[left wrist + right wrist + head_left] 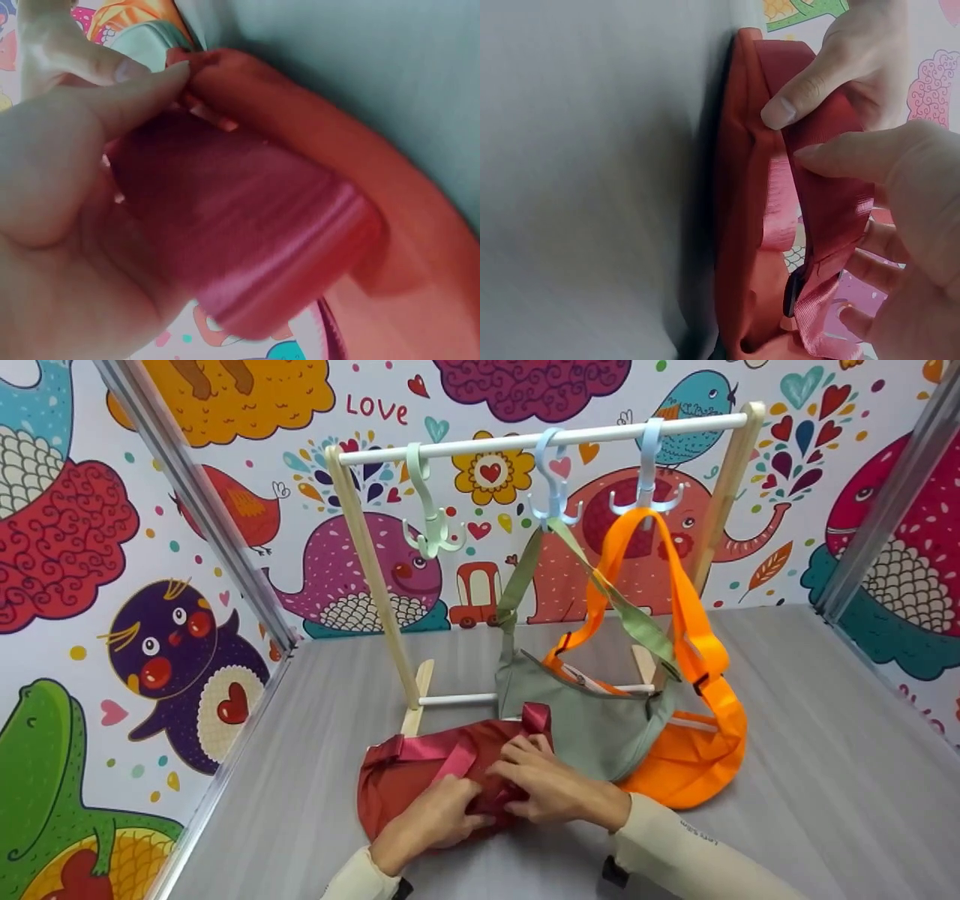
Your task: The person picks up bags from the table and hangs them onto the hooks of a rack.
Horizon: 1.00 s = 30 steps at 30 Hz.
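A red shoulder bag point(386, 791) lies on the grey table in front of the rack, its wide crimson strap point(829, 210) crossing over it. My left hand point(441, 810) pinches the strap near the middle of the bag, thumb on top. Close beside it, my right hand point(555, 786) holds the same strap between thumb and fingers. In the right wrist view both thumbs lie almost tip to tip on the webbing. A black strap buckle point(791, 292) shows there too. The left wrist view has the strap point(255, 217) looping out from under the left thumb.
Behind stands a wooden rack with a white bar point(487, 446). A pale green hook point(431, 510) hangs at its left. Two blue hooks point(555, 495) carry a grey-green bag point(577, 727) and an orange bag point(690, 765), both reaching the table. Printed walls surround the table.
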Motion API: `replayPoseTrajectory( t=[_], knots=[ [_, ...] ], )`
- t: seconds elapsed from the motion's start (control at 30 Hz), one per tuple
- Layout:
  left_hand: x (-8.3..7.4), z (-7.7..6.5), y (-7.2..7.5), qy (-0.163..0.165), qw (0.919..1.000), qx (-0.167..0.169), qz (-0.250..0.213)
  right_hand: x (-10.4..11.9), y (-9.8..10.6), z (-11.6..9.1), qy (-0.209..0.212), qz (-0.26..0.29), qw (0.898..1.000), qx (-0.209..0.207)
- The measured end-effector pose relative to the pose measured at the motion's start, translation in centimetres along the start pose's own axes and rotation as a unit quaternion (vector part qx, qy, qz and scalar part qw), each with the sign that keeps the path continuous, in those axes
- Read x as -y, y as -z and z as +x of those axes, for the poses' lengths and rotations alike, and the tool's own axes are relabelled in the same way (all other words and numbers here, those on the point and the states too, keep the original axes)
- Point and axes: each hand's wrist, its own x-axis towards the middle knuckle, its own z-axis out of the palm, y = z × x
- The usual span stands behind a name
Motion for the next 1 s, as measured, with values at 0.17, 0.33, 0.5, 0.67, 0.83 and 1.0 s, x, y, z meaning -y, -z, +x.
replayPoseTrajectory(
  t=[0.17,0.33,0.5,0.67,0.83,1.0],
  knots=[
    [0.0,-0.3,0.7,0.01,0.9996,-0.004,0.026,-0.2,0.5,0.0,0.002,0.008,1.0,-0.007],
    [0.2,-0.8,1.6,0.016,0.9992,-0.012,0.035,-0.5,1.2,-0.2,0.002,0.017,1.0,-0.021],
    [0.5,-1.4,2.6,0.017,0.9989,-0.034,0.026,-1.0,2.5,-0.3,-0.009,0.03,0.999,-0.026],
    [0.6,-1.8,3.4,-0.008,0.9987,-0.049,0.013,-1.2,3.5,-0.2,-0.02,0.045,0.998,-0.033],
    [0.5,-2.0,3.9,-0.02,0.9982,-0.056,0.004,-1.3,4.1,-0.3,-0.024,0.041,0.998,-0.047],
    [0.5,-2.3,4.1,-0.031,0.9973,-0.067,-0.008,-1.5,4.4,-0.5,-0.026,0.037,0.997,-0.056]
  ],
)
